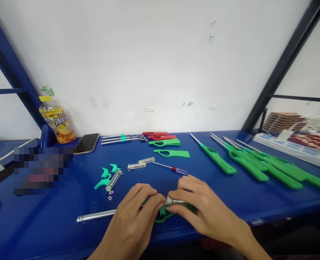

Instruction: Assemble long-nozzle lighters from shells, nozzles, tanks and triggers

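My right hand [203,206] pinches a lighter fuel tank [177,201], a clear body with a metal valve end pointing left. The fingers of my left hand [138,211] are closed at that valve end, and what they grip is hidden. Under both hands lies an open green lighter shell [163,218], with a teal piece [162,210] showing in it. A silver metal tube [96,216] sticks out leftward from beneath my left hand. Left of my hands are another loose fuel tank [113,180], teal triggers [102,183] and small pale bits [110,198].
Further back lie two fuel tanks [137,166], a screwdriver [173,168], green shell halves [172,154], red shell halves [160,135] and metal tubes [113,139]. Several green lighters [249,166] are at right, near a power strip [292,150]. A phone [86,143] and bottle [58,121] stand left.
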Action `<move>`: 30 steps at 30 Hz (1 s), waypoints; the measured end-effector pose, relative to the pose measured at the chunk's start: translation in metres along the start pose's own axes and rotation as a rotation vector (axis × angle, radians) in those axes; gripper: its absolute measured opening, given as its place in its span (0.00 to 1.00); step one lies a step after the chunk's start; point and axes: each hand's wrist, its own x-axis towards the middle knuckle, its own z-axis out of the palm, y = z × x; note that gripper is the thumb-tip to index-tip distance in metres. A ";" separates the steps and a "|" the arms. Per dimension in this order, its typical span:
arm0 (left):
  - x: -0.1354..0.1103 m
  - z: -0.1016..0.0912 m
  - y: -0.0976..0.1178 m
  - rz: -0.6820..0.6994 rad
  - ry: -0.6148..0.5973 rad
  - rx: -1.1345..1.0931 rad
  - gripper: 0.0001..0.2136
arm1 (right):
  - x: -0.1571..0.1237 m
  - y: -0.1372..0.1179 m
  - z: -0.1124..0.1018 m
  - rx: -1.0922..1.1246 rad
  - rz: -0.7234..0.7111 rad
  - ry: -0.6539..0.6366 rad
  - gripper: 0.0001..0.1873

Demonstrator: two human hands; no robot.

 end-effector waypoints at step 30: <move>-0.002 0.002 -0.004 -0.037 0.088 0.055 0.11 | -0.003 0.004 0.000 -0.063 0.021 0.034 0.16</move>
